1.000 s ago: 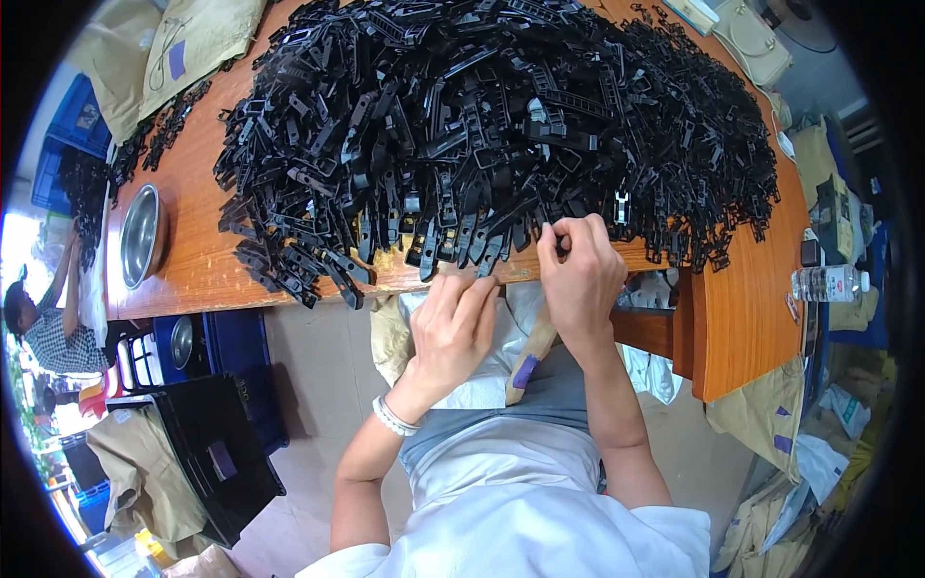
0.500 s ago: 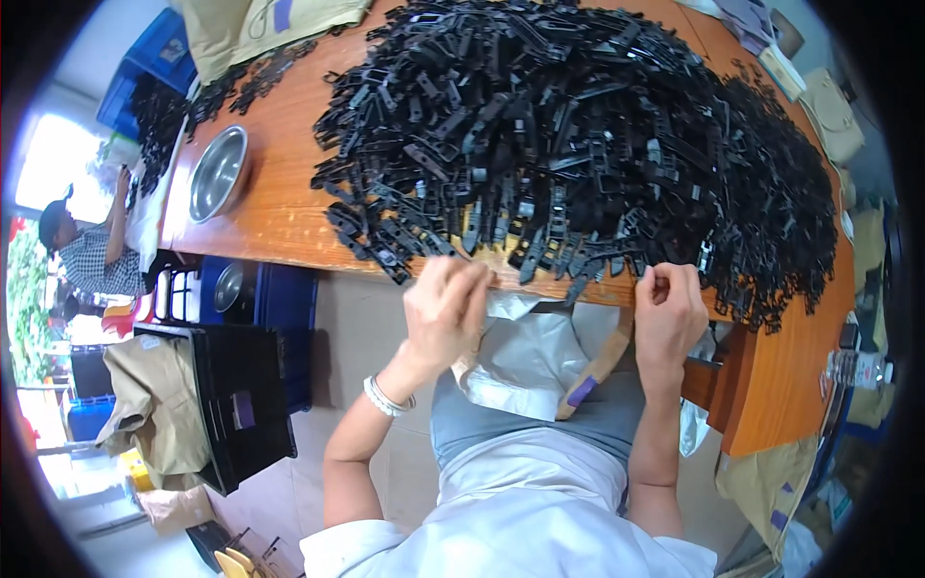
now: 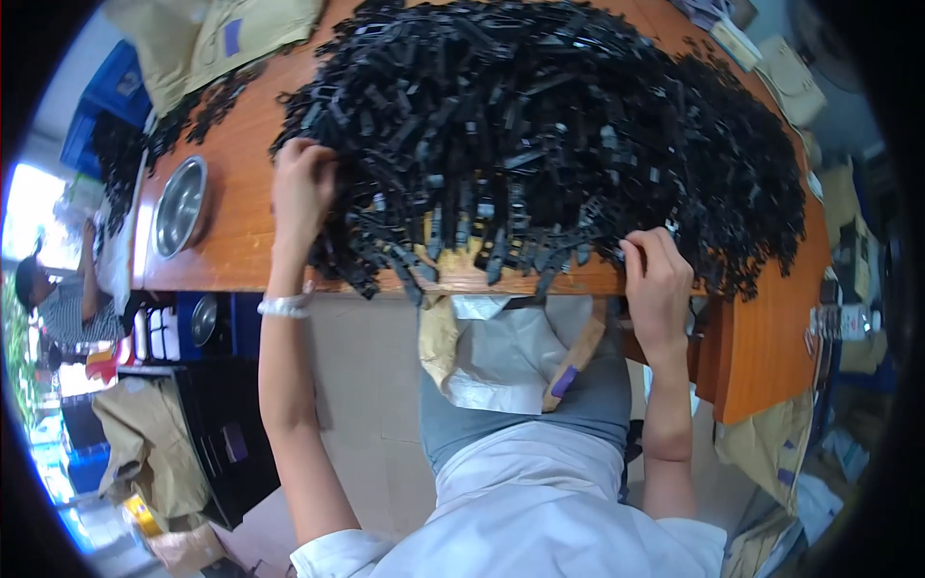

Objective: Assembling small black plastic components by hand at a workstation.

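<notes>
A big heap of small black plastic clip-like parts (image 3: 540,106) covers much of the wooden table (image 3: 241,252). My left hand (image 3: 301,197) is at the heap's left edge, its fingers curled in against the parts; whatever they hold is hidden. At the front edge of the heap, toward the right, my right hand (image 3: 660,289) has thumb and fingers pinched together, and anything between them is too small to name. Between my forearms, an open paper bag with a silvery white lining (image 3: 506,361) lies at the table edge over my lap.
A metal bowl (image 3: 180,207) stands on the table at the left, with full paper bags (image 3: 252,43) behind it. Left of my legs is a black crate (image 3: 226,433) beside a brown paper bag (image 3: 154,443). Another person (image 3: 67,303) works at the far left.
My left hand has moved from the table's front edge up and left to the heap's left side. My right hand stays pinched near the front edge. The whole view has shifted slightly.
</notes>
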### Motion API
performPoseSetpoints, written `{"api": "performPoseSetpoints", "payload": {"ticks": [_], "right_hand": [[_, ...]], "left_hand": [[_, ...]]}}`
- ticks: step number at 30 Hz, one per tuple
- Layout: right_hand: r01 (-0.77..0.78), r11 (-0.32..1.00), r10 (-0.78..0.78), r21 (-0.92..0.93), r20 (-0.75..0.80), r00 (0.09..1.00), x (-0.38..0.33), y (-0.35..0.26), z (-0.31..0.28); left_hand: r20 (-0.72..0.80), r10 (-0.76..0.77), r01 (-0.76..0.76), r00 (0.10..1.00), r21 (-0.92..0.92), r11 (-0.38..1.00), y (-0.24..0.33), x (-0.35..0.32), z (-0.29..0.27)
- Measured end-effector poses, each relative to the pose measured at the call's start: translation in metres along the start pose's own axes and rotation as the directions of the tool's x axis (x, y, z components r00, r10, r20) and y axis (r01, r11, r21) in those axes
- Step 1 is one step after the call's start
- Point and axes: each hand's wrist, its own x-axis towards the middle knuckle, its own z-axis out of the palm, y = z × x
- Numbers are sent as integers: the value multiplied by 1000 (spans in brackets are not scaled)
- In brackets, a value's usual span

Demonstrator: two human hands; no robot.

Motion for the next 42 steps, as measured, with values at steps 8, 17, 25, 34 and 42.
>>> {"api": "performPoseSetpoints", "payload": {"ticks": [8,17,25,34,42], "right_hand": [[-115,992,119,53,-75,990,-19,8,-12],[-144,785,53,603,166,985,-38,-16,-17],[-30,729,-11,684,55,998,-46,-10,-21],[-151,718,148,679,62,987,-65,5,-28],[-317,442,445,839,102,890,-74,9,-18]], "left_hand": [[553,-262,611,791,-733,297,182,-49,-24],[683,-1,683,730,-730,-1,243,-72,-5],[794,4,789,608,-603,-121,246,-73,-4],[183,-31,132,983,-571,810,250,-36,26],[136,-55,127,989,-600,790,244,-29,40]]}}
